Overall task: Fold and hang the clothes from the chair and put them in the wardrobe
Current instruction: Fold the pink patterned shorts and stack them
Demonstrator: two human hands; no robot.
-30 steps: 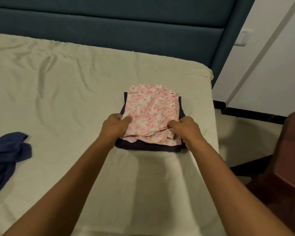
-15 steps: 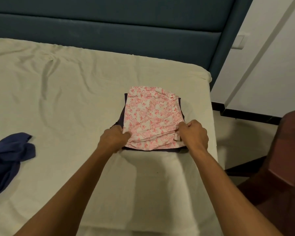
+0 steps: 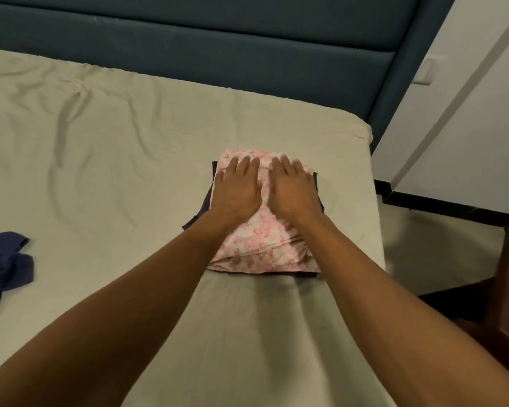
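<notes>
Clothes to be folded are spread over the wide bed with its creased pale beige sheet point(image 3: 115, 160), which fills most of the frame below a padded dark teal headboard point(image 3: 188, 48). A crumpled dark blue garment point(image 3: 3, 259) is seen at the left edge of the frame, still unfolded and well apart from the rest. Right of centre, a folded pink-and-white printed cloth point(image 3: 259, 245) is stacked on a folded dark navy garment point(image 3: 206, 201), of which only the edges are visible. The left hand point(image 3: 235, 189) and the right hand point(image 3: 291, 189) are laid flat on the far half of the printed cloth, side by side, fingers straight and nothing grasped; slight blur is noted at the fingertips. Two pieces are judged folded, the blue one is left, and no wardrobe or hanger is shown, so hanging and putting away appear undone.
</notes>
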